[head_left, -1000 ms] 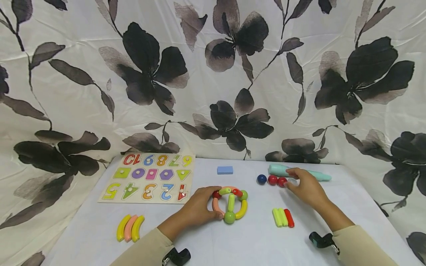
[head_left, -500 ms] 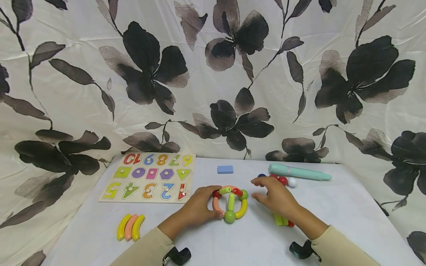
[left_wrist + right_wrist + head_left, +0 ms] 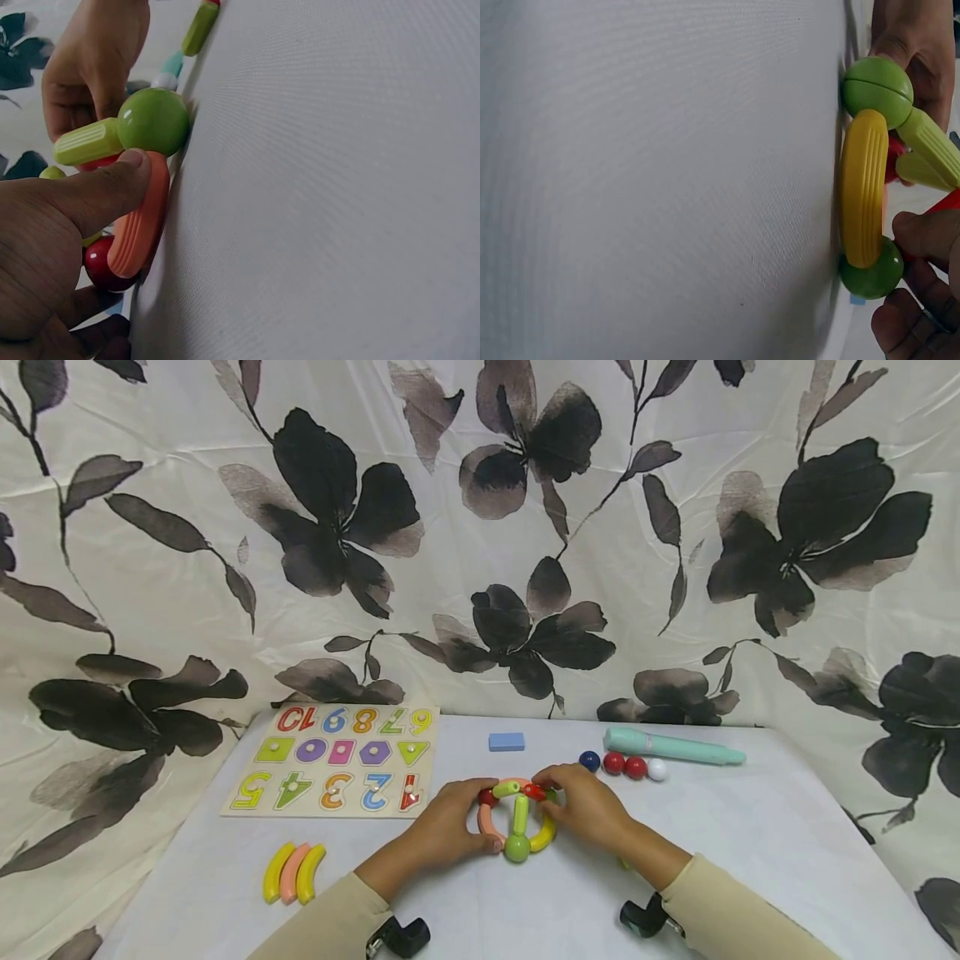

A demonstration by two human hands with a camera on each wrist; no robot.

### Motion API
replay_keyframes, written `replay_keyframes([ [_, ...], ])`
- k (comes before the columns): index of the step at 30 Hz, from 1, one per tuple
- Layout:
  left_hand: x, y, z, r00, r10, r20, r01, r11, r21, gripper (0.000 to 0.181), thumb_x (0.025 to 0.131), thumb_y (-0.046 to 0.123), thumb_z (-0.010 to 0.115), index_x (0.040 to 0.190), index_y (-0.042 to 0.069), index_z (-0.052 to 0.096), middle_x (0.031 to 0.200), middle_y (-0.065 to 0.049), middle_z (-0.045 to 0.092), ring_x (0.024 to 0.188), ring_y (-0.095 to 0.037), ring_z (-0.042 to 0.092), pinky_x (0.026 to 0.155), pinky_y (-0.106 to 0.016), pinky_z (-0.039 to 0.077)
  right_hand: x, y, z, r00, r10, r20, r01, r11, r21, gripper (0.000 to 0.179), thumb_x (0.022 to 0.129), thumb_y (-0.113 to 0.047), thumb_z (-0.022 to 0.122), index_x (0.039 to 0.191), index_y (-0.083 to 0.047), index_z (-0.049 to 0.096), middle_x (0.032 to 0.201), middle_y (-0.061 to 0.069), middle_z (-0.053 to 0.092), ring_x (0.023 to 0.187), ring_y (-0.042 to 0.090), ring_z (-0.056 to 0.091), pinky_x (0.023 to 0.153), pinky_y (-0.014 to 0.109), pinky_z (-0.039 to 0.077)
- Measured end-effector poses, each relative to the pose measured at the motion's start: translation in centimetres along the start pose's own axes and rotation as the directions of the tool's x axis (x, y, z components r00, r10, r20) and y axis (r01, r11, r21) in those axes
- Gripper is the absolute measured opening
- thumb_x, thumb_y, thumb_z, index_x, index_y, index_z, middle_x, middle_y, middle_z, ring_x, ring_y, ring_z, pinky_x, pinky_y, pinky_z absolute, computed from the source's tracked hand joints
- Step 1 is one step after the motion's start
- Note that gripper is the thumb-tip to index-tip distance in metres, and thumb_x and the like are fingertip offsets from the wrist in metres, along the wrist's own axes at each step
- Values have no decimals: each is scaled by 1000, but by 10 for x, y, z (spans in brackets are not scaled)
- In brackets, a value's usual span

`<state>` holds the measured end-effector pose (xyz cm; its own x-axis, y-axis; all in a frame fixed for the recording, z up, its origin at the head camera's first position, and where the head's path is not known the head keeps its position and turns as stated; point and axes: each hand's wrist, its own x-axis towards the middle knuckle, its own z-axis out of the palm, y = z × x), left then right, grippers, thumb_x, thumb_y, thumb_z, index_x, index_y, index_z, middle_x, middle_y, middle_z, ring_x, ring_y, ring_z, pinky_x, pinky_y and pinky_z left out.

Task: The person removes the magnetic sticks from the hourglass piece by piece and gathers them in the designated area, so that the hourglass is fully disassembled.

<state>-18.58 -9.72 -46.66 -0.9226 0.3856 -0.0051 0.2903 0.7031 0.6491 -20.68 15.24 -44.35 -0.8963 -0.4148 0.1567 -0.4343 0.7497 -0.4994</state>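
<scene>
A toy frame of sticks and balls lies mid-table, with a green ball (image 3: pixel 517 848) at its near corner. My left hand (image 3: pixel 450 818) grips its left side, thumb on the orange curved stick (image 3: pixel 146 225) and fingers near the red ball (image 3: pixel 109 264). At the far right corner, my right hand (image 3: pixel 588 810) pinches the frame around the red stick (image 3: pixel 534 792) and another green ball (image 3: pixel 871 268), mostly covered in the head view. A yellow curved stick (image 3: pixel 864 187) joins the two green balls. Light-green sticks (image 3: pixel 521 816) lean up from the corners.
Several balls, including a white ball (image 3: pixel 657 769), line up before a teal pen-shaped object (image 3: pixel 675 747). A blue block (image 3: pixel 507 742) lies at the back. At left are a number puzzle board (image 3: pixel 333 762) and curved sticks (image 3: pixel 293 874). My right arm mostly hides short sticks.
My right hand has left the balls, uncovering the white one, and moved left to the frame's right side. The left hand keeps its grip, and the frame stays in place.
</scene>
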Motion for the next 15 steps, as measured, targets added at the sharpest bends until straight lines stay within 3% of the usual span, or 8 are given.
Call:
replay_keyframes([
  [6, 0, -1, 0, 1000, -3, 6, 3, 1000, -1, 87, 77, 43, 90, 150, 15, 50, 145, -4, 55, 140, -30, 42, 114, -52, 37, 3, -2, 2, 1000, 16, -4, -16, 1000, 7, 24, 84, -9, 85, 105, -15, 74, 94, -8, 66, 95, 18, 63, 86, 38, 55],
  [15, -1, 0, 0, 1000, -15, -7, 15, 1000, -13, 87, 77, 40, 91, 150, 15, 51, 145, -7, 54, 140, -31, 43, 114, -53, 37, 6, 1, 4, 1000, 11, -5, -11, 1000, -18, 21, 89, -11, 81, 108, -10, 71, 95, 0, 66, 90, 19, 60, 81, 37, 56],
])
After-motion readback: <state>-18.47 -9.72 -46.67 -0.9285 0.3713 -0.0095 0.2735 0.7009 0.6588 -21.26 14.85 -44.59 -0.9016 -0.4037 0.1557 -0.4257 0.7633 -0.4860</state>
